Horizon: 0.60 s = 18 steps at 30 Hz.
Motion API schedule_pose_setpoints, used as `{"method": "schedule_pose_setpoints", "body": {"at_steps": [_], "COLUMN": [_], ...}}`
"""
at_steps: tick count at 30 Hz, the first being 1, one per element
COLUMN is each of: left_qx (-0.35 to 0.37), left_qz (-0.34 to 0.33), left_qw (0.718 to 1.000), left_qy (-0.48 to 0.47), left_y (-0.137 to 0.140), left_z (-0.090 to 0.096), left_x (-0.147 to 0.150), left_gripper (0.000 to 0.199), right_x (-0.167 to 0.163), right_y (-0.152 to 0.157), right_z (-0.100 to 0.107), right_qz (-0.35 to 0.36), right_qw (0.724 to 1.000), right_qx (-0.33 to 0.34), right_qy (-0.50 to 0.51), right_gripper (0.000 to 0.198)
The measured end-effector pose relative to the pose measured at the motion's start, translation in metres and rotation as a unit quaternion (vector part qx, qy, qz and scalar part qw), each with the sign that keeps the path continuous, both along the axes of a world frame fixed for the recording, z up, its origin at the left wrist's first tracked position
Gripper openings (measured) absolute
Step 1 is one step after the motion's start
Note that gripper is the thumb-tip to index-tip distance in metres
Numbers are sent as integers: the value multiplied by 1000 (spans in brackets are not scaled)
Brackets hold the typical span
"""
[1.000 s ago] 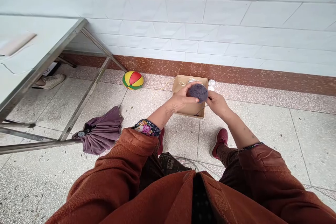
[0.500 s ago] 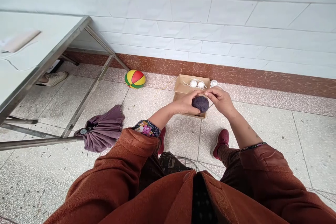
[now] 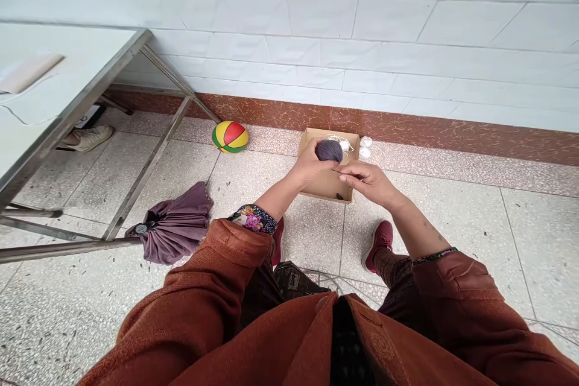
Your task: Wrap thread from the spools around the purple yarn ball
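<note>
A ball of dark purple-grey yarn (image 3: 329,151) is gripped in my left hand (image 3: 309,164), above a shallow cardboard box (image 3: 323,186) on the floor. Just right of the ball, my right hand (image 3: 370,182) pinches a thin dark strand of yarn (image 3: 335,170) between thumb and finger. White yarn balls (image 3: 346,145) lie at the back of the box, partly hidden behind the dark ball. More white balls (image 3: 365,146) rest on the floor against its right side. A small dark piece (image 3: 339,196) lies in the box's front right corner.
A yellow, red and green ball (image 3: 230,136) sits by the wall. A folded purple umbrella (image 3: 176,229) lies near the legs of a metal-framed table (image 3: 90,81) at left. Another person's shoe (image 3: 93,138) shows beneath the table. My red shoe (image 3: 379,244) stands in front of the box.
My left hand has moved the dark yarn ball left and toward the wall. My right hand has come lower, with the strand between them. More of the box's inside shows.
</note>
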<state>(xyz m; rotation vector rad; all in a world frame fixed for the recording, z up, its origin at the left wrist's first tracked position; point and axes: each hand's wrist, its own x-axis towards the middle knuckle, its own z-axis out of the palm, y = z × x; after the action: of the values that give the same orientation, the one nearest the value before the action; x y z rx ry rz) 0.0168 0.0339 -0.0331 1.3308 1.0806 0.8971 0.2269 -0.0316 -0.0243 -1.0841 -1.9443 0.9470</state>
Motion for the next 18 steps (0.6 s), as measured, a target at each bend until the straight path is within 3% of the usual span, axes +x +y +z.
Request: {"method": "schedule_pose_setpoints", "body": {"at_steps": [4,9,14,18], "left_qx": [43,-63,-136,-181], "left_qz": [-125,-255,-212,-162], "left_qw": [989,965,956,946], "left_qy": [73,-9,-153,-214], "left_y": [-11,-29,-33,-29], "left_z": [-2,0,9,15], "left_x": [5,10,6,-1], "left_gripper": [70,69,79,87], "right_x": [12,22,19,14], "right_y": [4,15,20,20], "right_z": [8,-6,-24,-38], "right_qz": [-93,-185,-218,-184], "right_qw": [995,982,976,980], "right_qx": [9,26,12,-13], "right_qy": [41,19,-20,-71], "right_gripper": [41,40,32,23]}}
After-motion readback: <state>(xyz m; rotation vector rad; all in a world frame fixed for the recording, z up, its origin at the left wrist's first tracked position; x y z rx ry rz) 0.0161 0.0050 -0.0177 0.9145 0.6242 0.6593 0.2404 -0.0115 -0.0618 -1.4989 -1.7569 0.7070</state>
